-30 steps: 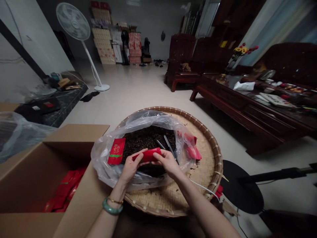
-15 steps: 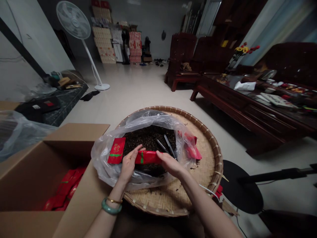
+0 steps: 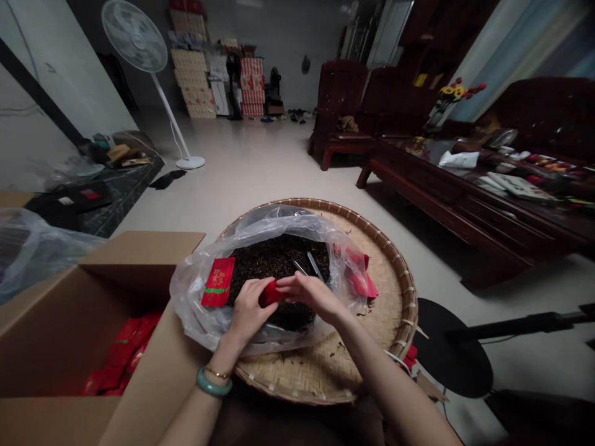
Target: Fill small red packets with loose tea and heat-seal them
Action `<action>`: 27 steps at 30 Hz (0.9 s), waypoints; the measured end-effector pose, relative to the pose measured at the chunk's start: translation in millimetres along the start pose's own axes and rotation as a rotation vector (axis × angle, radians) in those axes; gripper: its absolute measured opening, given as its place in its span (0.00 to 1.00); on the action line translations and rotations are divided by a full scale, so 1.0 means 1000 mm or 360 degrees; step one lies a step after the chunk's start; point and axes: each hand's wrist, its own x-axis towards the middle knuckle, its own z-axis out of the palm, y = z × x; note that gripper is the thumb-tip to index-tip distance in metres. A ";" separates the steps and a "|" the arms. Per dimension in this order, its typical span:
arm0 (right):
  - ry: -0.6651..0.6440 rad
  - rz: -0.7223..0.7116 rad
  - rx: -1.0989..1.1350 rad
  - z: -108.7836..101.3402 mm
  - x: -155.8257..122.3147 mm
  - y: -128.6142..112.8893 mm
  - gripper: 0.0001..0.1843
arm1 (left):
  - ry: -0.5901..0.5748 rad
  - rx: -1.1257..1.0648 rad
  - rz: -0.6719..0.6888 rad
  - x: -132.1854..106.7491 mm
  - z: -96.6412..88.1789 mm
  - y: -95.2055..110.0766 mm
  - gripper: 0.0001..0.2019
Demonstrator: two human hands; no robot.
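Both my hands hold one small red packet (image 3: 270,293) over a clear plastic bag (image 3: 195,291) of dark loose tea leaves (image 3: 269,260). My left hand (image 3: 248,310) grips the packet's left end, and my right hand (image 3: 309,294) covers its right end with the fingers pinching. The bag lies in a round woven bamboo tray (image 3: 395,291). Another red packet (image 3: 218,282) leans on the bag's left side. More red packets (image 3: 360,279) lie at the bag's right. A metal tool (image 3: 311,265) rests in the leaves just beyond my right hand.
An open cardboard box (image 3: 93,297) with red packets (image 3: 121,359) inside stands at my left. A round black stool (image 3: 453,356) is at the right, a dark wooden table (image 3: 488,204) beyond it. A standing fan (image 3: 139,49) and stacked cartons (image 3: 204,74) stand at the far end.
My hands have drawn closer together on the red packet, which now shows much shorter, mostly hidden between my fingers. My right hand has shifted left and slightly up.
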 end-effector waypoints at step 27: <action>-0.0209 -0.0125 -0.2813 0.005 -0.014 0.023 0.11 | 0.0089 -0.0441 -0.0372 -0.004 0.006 -0.010 0.30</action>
